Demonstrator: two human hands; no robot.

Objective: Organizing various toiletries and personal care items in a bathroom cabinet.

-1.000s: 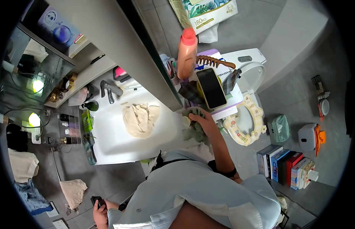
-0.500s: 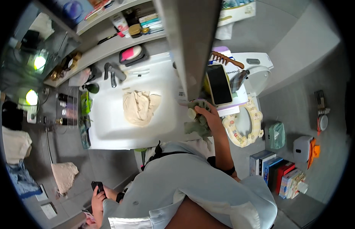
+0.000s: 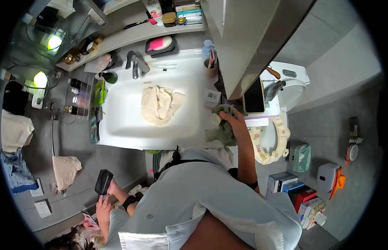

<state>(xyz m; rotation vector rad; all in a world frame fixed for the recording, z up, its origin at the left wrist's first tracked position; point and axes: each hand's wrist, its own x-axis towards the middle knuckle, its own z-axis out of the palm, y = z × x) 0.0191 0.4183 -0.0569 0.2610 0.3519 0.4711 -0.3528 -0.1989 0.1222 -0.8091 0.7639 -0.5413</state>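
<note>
Over the right end of the sink, my right hand [image 3: 232, 119] is closed on a bunched grey-green cloth [image 3: 222, 132]. A round pale cap or disc [image 3: 215, 119] shows by its fingertips. Far down at the left, my left hand [image 3: 113, 187] grips a black paddle-shaped thing [image 3: 103, 181], whose exact kind I cannot make out. Another person's hand [image 3: 104, 208] touches its lower end. A crumpled cream cloth [image 3: 160, 105] lies in the white sink [image 3: 190, 129], below the dark grey tap [image 3: 137, 64].
A grey cabinet edge [image 3: 260, 54] juts down close to my right hand. Right of it are a phone [image 3: 254, 98], a toilet with a patterned seat cover [image 3: 281, 129], and stacked boxes [image 3: 304, 200]. A bottle rack [image 3: 79, 98] stands left of the sink.
The black thing in my left hand has come up and shows more fully. More of the other person is in view. My right hand stays on the cloth, while the whole view has shifted.
</note>
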